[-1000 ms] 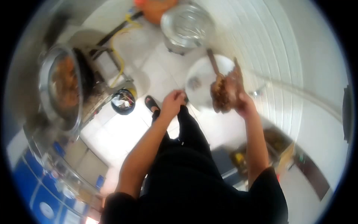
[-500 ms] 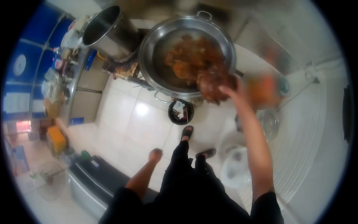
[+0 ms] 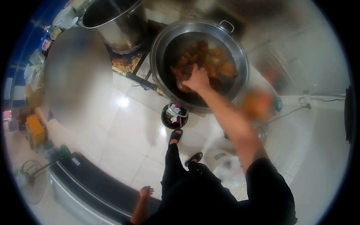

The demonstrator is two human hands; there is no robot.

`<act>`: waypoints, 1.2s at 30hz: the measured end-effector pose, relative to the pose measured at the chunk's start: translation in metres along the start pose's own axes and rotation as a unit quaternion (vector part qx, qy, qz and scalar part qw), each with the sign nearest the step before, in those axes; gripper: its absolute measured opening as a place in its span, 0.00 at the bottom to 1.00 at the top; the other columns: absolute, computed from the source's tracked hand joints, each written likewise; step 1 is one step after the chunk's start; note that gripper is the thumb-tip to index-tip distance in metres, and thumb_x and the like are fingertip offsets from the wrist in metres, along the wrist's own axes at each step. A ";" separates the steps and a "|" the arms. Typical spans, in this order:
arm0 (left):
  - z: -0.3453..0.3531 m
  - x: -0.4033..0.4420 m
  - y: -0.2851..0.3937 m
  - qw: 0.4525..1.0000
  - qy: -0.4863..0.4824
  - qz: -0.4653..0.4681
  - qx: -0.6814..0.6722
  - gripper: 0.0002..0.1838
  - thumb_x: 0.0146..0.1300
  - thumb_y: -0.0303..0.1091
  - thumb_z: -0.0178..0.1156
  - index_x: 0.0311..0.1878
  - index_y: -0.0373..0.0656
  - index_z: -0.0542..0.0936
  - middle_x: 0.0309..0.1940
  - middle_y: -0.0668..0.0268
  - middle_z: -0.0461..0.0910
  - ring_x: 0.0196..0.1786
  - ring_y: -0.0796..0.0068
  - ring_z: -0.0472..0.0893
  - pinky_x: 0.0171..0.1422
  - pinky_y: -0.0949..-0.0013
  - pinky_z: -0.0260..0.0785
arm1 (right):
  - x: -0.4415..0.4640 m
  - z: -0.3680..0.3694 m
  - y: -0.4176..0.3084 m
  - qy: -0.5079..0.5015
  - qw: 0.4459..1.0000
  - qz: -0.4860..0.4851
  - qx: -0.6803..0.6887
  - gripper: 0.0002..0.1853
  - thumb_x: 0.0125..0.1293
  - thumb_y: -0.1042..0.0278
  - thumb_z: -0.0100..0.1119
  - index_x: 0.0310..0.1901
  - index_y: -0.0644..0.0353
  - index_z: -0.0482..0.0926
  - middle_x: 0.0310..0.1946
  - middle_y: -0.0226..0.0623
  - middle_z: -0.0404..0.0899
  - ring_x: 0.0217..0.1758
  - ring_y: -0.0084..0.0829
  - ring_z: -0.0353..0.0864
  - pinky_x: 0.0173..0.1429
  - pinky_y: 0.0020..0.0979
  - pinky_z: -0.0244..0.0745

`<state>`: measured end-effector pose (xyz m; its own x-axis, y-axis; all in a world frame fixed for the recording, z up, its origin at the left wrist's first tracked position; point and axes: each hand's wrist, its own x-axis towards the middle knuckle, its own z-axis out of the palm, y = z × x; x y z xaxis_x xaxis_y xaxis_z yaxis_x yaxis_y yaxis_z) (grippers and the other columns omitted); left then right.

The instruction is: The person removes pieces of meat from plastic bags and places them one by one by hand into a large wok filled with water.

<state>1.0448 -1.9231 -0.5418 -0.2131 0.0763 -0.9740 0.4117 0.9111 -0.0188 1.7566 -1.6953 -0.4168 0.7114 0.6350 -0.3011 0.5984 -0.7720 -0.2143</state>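
The right hand [image 3: 198,79], part-spread, touches brown food [image 3: 180,71] near the left edge of the pan [image 3: 158,69]; left hand [image 3: 146,191] hangs half-open over tiled floor [image 3: 123,150]

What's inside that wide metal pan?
Reddish-brown pieces of food lie in what looks like murky liquid inside the wide metal pan. The right hand is over them; what lies under it, and the pan's bottom, can't be seen.
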 end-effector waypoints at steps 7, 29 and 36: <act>0.036 -0.020 0.047 0.996 -0.067 0.058 0.033 0.17 0.71 0.36 0.58 0.54 0.32 0.77 0.37 0.54 0.87 0.36 0.66 0.87 0.35 0.69 0.76 | 0.024 0.020 -0.003 0.098 0.995 0.002 0.000 0.54 0.49 0.43 0.77 0.72 0.62 0.61 0.60 0.57 0.70 0.64 0.54 0.72 0.66 0.44 0.74; 0.329 -0.106 0.199 0.635 -0.192 0.471 0.582 0.11 0.69 0.33 0.57 0.46 0.36 0.83 0.36 0.59 0.86 0.40 0.67 0.85 0.48 0.66 0.76 | -0.564 0.061 0.444 0.388 0.644 0.399 0.525 0.13 0.71 0.73 0.58 0.54 0.69 0.80 0.44 0.38 0.86 0.41 0.25 0.84 0.50 0.26 0.77; 0.519 -0.185 -0.047 0.384 -0.352 0.557 0.646 0.23 0.63 0.38 0.68 0.58 0.37 0.77 0.46 0.54 0.83 0.49 0.58 0.84 0.55 0.60 0.76 | -0.713 0.220 0.474 0.372 0.619 0.619 0.308 0.09 0.67 0.75 0.56 0.44 0.63 0.84 0.36 0.44 0.88 0.41 0.38 0.89 0.48 0.35 0.81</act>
<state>1.5248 -2.1901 -0.4778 0.8390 -0.4166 -0.3500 0.0919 -0.5255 0.8458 1.4518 -2.5206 -0.5086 0.5943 -0.7943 -0.1263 -0.6666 -0.3986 -0.6299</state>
